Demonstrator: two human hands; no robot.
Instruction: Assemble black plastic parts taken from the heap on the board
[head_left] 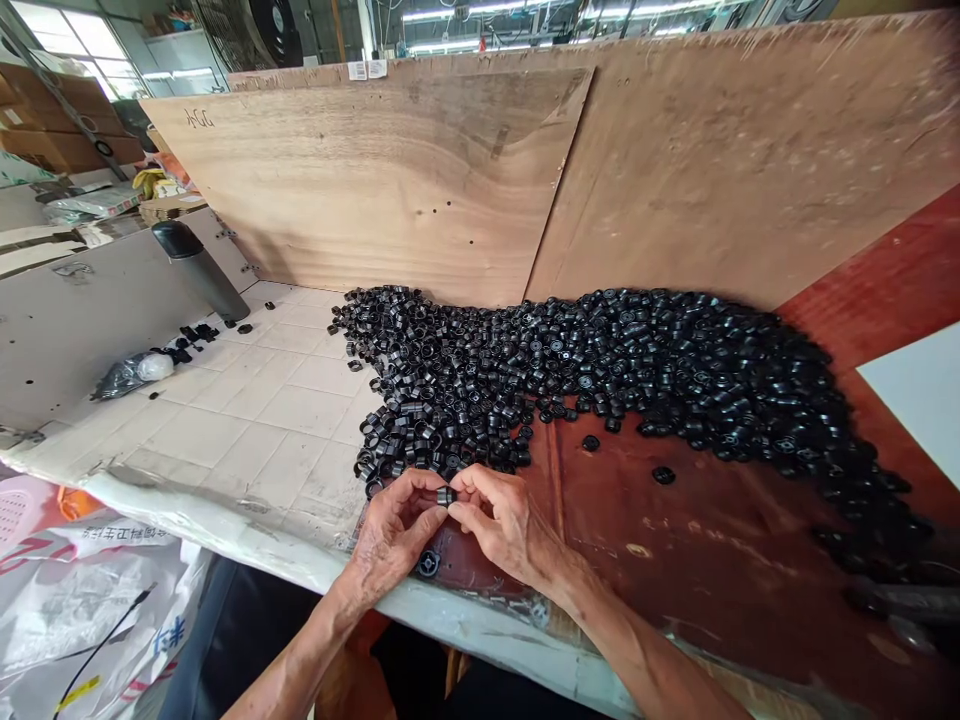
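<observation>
Between the fingertips of both hands is a small black plastic cap (446, 495), partly covered by the fingers. My left hand (390, 530) pinches it from the left, thumb and forefinger closed. From the right, my right hand (499, 515) grips the same piece with thumb and forefinger. Just below the left thumb, a round black part (428, 563) with a spoked face lies on the red-brown board (600, 540). Right beyond the fingers spreads a large pile of black plastic caps (555, 350), with open rings on its left and closed round pieces toward the right.
A wooden panel (360, 190) walls off the back. On the tiled surface at left stand a dark bottle (199, 270) and a plastic bag (124, 377) near loose black bits. Single caps (664, 475) lie in front of the pile. White sacks (90, 600) hang below the left edge.
</observation>
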